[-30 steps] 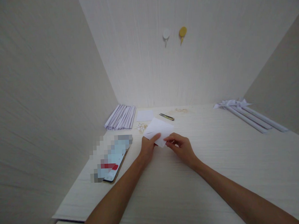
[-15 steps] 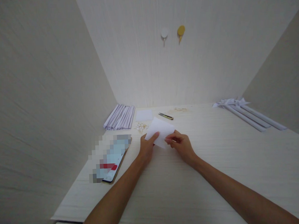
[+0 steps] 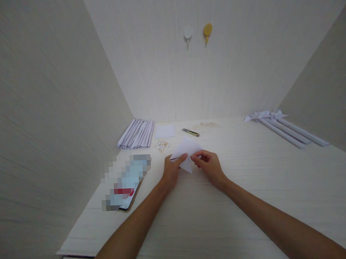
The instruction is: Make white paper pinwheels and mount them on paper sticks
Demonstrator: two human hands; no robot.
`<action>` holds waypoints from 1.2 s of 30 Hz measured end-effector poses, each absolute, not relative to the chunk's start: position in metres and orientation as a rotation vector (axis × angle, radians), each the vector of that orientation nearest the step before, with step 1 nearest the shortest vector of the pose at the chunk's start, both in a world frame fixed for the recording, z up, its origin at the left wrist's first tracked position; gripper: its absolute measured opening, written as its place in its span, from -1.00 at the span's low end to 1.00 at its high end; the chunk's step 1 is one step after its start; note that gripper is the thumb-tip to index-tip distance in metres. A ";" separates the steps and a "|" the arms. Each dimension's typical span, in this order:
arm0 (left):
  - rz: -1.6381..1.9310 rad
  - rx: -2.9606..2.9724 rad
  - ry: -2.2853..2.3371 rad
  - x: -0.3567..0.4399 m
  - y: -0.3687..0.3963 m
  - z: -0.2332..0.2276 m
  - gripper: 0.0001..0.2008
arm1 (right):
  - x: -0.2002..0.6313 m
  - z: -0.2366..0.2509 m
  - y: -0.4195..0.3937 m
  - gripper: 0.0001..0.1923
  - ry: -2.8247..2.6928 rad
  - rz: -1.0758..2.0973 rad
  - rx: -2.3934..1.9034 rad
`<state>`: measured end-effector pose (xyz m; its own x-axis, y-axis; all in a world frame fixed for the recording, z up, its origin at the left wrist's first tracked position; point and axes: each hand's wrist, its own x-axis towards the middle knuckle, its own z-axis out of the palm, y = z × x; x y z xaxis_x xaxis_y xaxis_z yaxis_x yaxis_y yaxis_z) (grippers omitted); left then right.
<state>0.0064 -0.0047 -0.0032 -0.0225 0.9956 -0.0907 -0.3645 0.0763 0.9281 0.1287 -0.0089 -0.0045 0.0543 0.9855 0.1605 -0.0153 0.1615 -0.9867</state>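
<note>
A piece of white paper (image 3: 187,145) is held above the table between both hands, its right and left sides bent and a corner pointing down toward me. My left hand (image 3: 172,169) is closed on its left side, thumb lying on top and the other fingers mostly hidden beneath. At the right side my right hand (image 3: 208,164) pinches the paper's edge between thumb and fingertips. Beyond the paper lie thread snips (image 3: 190,132), a flat white paper square (image 3: 165,131) and a small heap of tiny pale pieces (image 3: 162,145).
A row of rolled white paper tubes (image 3: 136,134) lies at the back left. Paper windmill-like shapes on long tubes (image 3: 284,132) rest at the back right. A phone (image 3: 131,184), partly pixelated, is left of my forearm. White (image 3: 187,32) and yellow (image 3: 207,30) round hooks are on the wall.
The paper has gone from nearly flat to bent, with its sides folded over toward the middle. My left thumb has slid slightly right across it. The view has tilted a little.
</note>
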 end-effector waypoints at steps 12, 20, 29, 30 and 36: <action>1.175 1.005 0.963 -0.002 -0.002 -0.002 -0.80 | 0.130 -0.008 -0.008 -0.86 -1.282 0.933 -1.140; 0.954 1.387 1.152 -0.016 0.003 0.009 -0.82 | 0.131 -0.012 -0.006 -0.91 -1.494 0.791 -1.183; 0.812 1.658 1.329 -0.019 0.003 0.007 -0.77 | 0.131 -0.017 -0.005 -0.93 -1.592 0.800 -1.176; 0.802 1.655 1.328 -0.019 0.003 0.006 -0.77 | 0.131 -0.018 -0.004 -0.93 -1.598 0.803 -1.173; 0.829 1.579 1.289 -0.021 0.006 0.000 -0.78 | 0.132 -0.017 -0.004 -0.93 -1.613 0.792 -1.173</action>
